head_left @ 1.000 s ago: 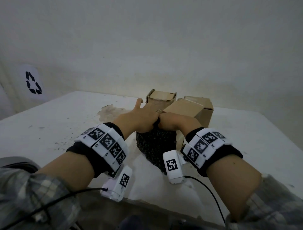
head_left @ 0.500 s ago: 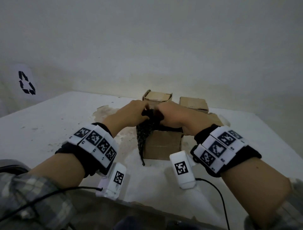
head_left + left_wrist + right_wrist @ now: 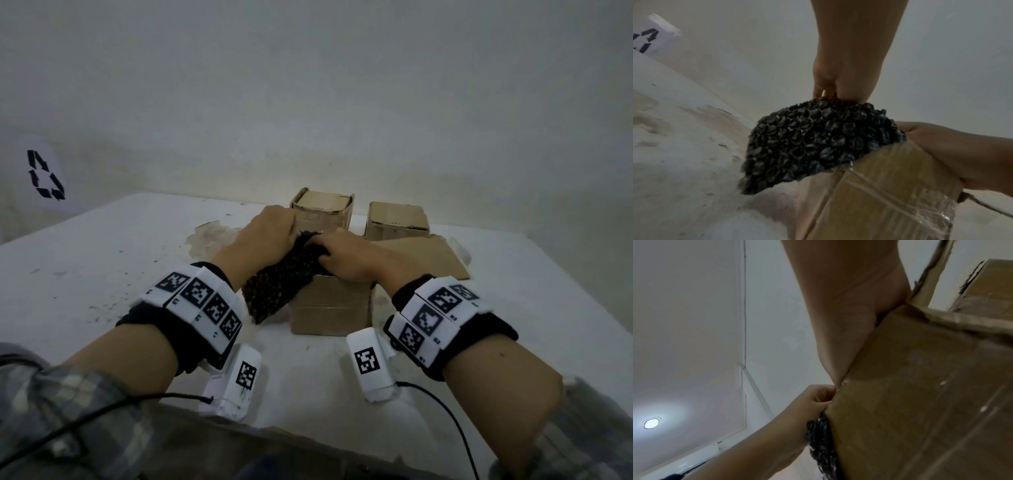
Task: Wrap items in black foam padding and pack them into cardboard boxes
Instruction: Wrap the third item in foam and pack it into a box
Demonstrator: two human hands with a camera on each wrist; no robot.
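- The left hand [image 3: 270,236] grips the top edge of the black foam padding [image 3: 281,287].
- The right hand [image 3: 346,260] pinches the padding over the open cardboard box [image 3: 330,311].
- The padding hangs down the box's left side, above the white table [image 3: 102,274].
- Two more boxes [image 3: 395,221] stand behind.
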